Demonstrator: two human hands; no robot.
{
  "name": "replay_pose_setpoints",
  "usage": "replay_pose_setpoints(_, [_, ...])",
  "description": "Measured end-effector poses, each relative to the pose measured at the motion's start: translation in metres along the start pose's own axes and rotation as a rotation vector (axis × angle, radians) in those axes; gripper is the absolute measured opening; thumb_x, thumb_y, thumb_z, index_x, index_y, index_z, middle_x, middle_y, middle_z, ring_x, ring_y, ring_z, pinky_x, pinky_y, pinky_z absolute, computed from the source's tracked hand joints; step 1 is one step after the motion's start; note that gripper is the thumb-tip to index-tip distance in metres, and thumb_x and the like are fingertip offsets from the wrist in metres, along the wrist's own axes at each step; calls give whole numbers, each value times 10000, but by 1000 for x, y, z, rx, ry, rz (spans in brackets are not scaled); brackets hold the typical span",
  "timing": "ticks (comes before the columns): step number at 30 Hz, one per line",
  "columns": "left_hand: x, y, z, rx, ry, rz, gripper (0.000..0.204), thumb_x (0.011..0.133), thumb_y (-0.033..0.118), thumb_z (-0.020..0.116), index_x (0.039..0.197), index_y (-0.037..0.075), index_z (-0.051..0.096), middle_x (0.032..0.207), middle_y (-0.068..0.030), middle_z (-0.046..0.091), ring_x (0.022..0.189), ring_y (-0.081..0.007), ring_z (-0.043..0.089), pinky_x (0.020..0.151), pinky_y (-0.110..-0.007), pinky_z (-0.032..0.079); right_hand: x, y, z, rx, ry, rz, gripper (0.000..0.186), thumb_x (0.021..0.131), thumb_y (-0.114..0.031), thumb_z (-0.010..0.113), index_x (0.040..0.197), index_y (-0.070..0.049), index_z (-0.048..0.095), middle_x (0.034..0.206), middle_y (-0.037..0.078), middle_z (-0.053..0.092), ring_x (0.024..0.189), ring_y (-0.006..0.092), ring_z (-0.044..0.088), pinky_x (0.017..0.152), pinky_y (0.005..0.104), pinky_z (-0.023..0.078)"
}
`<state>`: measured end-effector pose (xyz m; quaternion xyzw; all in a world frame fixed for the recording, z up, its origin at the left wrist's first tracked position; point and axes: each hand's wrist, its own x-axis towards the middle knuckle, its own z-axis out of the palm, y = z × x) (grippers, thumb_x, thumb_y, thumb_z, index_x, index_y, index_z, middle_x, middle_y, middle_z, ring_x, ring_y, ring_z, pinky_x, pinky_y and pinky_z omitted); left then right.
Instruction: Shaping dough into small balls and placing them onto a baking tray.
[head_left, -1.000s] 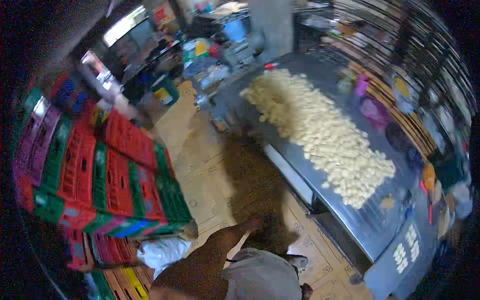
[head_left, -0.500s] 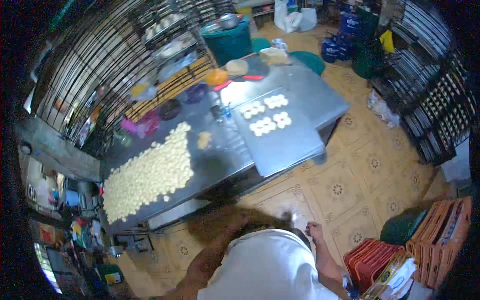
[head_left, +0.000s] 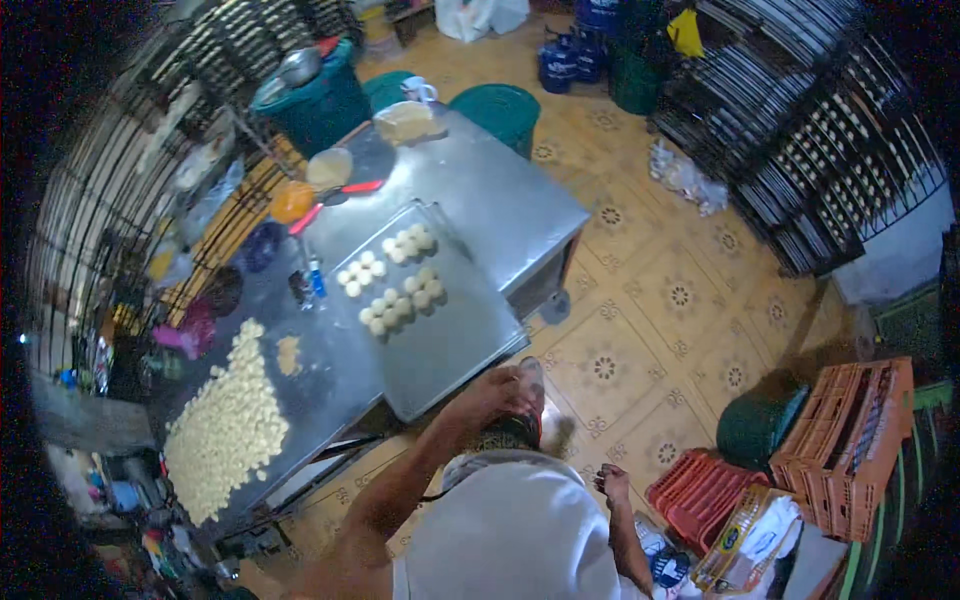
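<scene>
My left hand hangs in front of my body beside the near corner of the metal tray, fingers loosely apart and holding nothing I can see. Low at my right side is my right hand, its fingers slightly bent and apart, with no object visible in it. The tray lies on the steel table and overhangs its near edge. Small groups of pale dough balls sit on its far half. Left of it, a large heap of small dough pieces covers the dark tabletop.
Red-handled tools and an orange round item lie at the table's far side. Loaded racks stand at right. Red crates and orange crates are near my right side, on the tiled floor.
My view has turned right and I am closer to the tray, so the table appears further left. My left hand has come forward from shadow; my right hand stays low, its fingers looser.
</scene>
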<state>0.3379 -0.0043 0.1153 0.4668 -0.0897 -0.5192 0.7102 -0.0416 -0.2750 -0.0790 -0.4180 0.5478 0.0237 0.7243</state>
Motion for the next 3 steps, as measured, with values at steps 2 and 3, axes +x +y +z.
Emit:
replay_pose_setpoints(2, [58,26,13,146,63,19,234,986,143,663,1189,27,657,1045,-83,705,862,-154,643,822,-271,516,-5,-28,-6,-28,161,26,278,891,-52,623,1164,-43,675,874,121,683,616,229,647,519,331,539])
replay_pose_setpoints(3, [87,40,19,220,91,33,166,970,105,666,1122,40,683,1014,-69,704,804,-136,632,779,-252,506,-3,-43,-8,-40,241,36,308,886,-59,635,1191,-44,671,890,127,689,634,237,659,531,340,549])
